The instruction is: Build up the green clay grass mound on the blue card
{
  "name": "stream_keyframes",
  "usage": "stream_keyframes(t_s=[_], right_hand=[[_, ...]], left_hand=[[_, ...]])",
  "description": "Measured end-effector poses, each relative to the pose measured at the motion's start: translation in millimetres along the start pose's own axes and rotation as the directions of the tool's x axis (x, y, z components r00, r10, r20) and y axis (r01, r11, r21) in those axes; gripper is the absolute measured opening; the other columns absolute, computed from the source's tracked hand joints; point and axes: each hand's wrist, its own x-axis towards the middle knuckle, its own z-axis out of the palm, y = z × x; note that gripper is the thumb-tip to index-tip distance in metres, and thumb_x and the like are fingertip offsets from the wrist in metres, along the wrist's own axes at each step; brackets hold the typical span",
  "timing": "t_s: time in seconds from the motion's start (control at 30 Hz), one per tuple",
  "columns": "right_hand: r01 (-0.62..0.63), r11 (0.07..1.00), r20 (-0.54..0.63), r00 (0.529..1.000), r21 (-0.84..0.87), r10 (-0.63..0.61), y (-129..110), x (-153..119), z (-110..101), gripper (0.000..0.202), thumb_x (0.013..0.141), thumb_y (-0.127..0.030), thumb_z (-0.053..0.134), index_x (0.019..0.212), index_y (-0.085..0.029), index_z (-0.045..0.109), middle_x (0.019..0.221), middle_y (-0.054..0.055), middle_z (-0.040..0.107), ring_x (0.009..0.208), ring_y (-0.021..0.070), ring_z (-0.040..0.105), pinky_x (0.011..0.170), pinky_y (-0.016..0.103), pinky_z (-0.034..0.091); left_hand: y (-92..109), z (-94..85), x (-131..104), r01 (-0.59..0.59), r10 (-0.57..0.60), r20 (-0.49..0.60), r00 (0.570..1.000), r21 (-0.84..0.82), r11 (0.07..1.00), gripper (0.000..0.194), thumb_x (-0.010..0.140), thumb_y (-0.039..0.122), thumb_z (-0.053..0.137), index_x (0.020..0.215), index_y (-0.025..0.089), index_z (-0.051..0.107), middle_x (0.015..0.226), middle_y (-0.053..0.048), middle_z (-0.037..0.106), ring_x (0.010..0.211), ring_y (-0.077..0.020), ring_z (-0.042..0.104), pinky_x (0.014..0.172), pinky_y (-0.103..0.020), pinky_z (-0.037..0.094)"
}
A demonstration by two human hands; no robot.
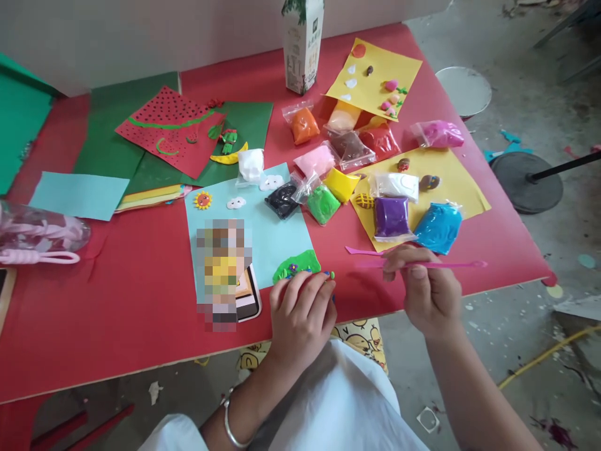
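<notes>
Clay grass already sits low on the blue sheet at frame centre, under the left hand, fingers curled on it. Right hand pinches a pink modelling tool; most clay bags lie unopened.

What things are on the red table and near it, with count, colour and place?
clay bags: about twelve, many colours, table centre-right
light blue sheet: one, with green clay, before left hand
yellow sheets: two, right side
watermelon paper: one, red, upper left
carton: one, white, table back
pink tool: one, in right hand
left hand: on green clay
right hand: pinching pink tool
</notes>
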Motion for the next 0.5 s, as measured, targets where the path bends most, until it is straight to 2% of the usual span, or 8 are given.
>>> stream_keyframes(t_s=[0.13,0.3,0.5], right_hand=[[-0.034,0.998,0.09,0.996,0.059,0.029,4.5,-4.6,12.7,0.027,0.102,-0.031,0.033,0.089,-0.022,0.055,0.065,-0.001,0.056,0.057,0.0131,0.056,0.057,0.027,0.045],[-0.001,0.999,0.252,0.968,0.038,-0.009,4.9,9.8,18.9,0.029,0.103,-0.03,0.03,0.084,-0.022,0.05,0.068,0.0,0.054,0.059,0.0119,0.053,0.059,0.025,0.045],[0.091,0.996,0.301,0.95,-0.001,-0.086,7.5,14.9,21.4,0.026,0.103,-0.025,0.03,0.083,-0.022,0.046,0.072,0.0,0.055,0.06,0.0121,0.051,0.065,0.027,0.046]], left_hand=[[0.0,1.7,-0.6,-0.017,0.017,0.008,1.0,0.02,1.0,0.022,0.085,0.011,0.055,0.103,0.02,0.065,0.103,0.0,0.074,0.103,-0.0207,0.062,0.094,-0.039,0.034],[-0.6,3.5,-2.2,-0.032,0.031,0.032,0.999,0.038,0.999,0.026,0.085,0.01,0.052,0.106,0.019,0.065,0.106,0.0,0.074,0.105,-0.0202,0.061,0.097,-0.039,0.033],[-0.3,3.9,-2.5,-0.039,0.037,0.049,0.998,0.052,0.998,0.026,0.085,0.011,0.052,0.106,0.019,0.065,0.107,0.001,0.074,0.105,-0.0198,0.061,0.097,-0.038,0.033]])
